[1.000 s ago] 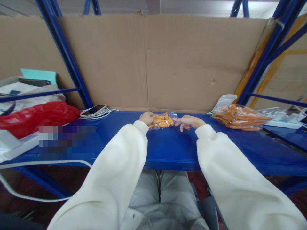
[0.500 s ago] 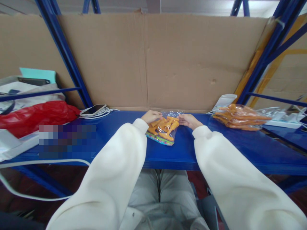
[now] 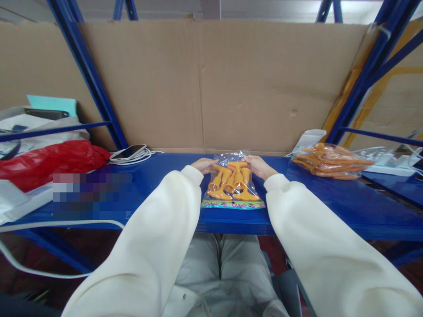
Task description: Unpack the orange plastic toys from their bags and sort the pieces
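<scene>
A clear plastic bag (image 3: 233,204) with a colourful printed strip lies on the blue tabletop in front of me, that strip facing me. Inside it show several orange plastic pieces (image 3: 237,177), tube-like with flared ends. My left hand (image 3: 205,165) grips the bag's far left side, fingers closed on the film. At the far right corner, my right hand (image 3: 260,166) pinches the same bag between thumb and fingers.
More bagged orange pieces (image 3: 330,163) lie to the right, beside a white power strip (image 3: 393,169). A phone (image 3: 130,152) rests on coiled white cable at the back left, near a red plastic bag (image 3: 56,160). Upright cardboard (image 3: 244,88) closes off the back between blue posts.
The bag has turned from slanted to nearly square with the table edge and been spread flatter. Its printed strip has swung to the right and closer to me.
</scene>
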`<action>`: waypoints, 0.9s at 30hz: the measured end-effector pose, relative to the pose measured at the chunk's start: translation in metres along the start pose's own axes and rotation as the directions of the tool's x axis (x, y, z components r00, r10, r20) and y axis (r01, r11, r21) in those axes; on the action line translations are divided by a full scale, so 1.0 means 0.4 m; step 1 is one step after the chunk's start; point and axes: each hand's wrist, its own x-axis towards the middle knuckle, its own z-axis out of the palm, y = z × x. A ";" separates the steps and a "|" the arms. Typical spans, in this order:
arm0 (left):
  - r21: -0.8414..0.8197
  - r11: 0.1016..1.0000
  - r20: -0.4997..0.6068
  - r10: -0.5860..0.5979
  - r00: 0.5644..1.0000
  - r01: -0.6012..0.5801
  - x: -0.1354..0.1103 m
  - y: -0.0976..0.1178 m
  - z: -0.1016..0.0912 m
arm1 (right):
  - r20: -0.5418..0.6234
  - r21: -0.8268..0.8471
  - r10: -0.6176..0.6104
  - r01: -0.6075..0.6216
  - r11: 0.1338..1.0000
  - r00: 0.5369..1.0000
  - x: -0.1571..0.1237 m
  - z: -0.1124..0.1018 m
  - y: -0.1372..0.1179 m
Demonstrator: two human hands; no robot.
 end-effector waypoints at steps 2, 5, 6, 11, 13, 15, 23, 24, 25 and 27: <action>0.015 1.000 0.008 -0.012 1.000 0.011 -0.004 0.002 -0.004 | 0.006 0.011 0.005 -0.005 1.000 1.000 -0.005 0.007 -0.002; 0.004 1.000 -0.043 0.027 0.999 -0.026 -0.005 0.004 -0.010 | -0.011 0.039 0.023 -0.023 0.999 1.000 -0.005 0.008 -0.005; -0.009 0.999 -0.057 0.048 0.997 -0.049 -0.004 0.003 -0.011 | -0.002 0.047 0.035 -0.035 0.998 0.999 -0.004 0.006 -0.005; -0.051 0.994 -0.110 0.089 0.990 -0.095 0.008 -0.003 -0.016 | 0.059 0.004 0.128 -0.128 0.992 0.990 0.007 -0.012 0.002; -0.058 0.995 -0.134 0.076 0.988 -0.084 0.015 -0.006 -0.018 | 0.045 -0.018 0.115 -0.115 0.993 0.992 0.010 -0.016 0.003; -0.043 0.997 -0.176 0.060 0.983 -0.069 0.021 -0.007 -0.018 | 0.027 -0.030 0.084 -0.083 0.996 0.996 0.012 -0.017 0.002; 0.065 0.993 -0.243 0.108 0.964 -0.095 0.027 -0.008 -0.020 | 0.077 -0.086 0.015 -0.009 0.996 0.997 0.011 -0.042 -0.001; 0.062 0.993 -0.224 0.111 0.968 -0.100 0.026 -0.009 -0.023 | 0.091 -0.095 0.019 -0.010 0.995 0.996 0.010 -0.046 -0.001; 0.057 0.993 -0.202 0.114 0.973 -0.105 0.025 -0.009 -0.026 | 0.095 -0.103 0.024 -0.014 0.995 0.995 0.009 -0.049 0.000; 0.049 0.992 -0.183 0.120 0.976 -0.113 0.023 -0.010 -0.032 | 0.080 -0.115 0.031 -0.022 0.993 0.996 0.008 -0.050 -0.001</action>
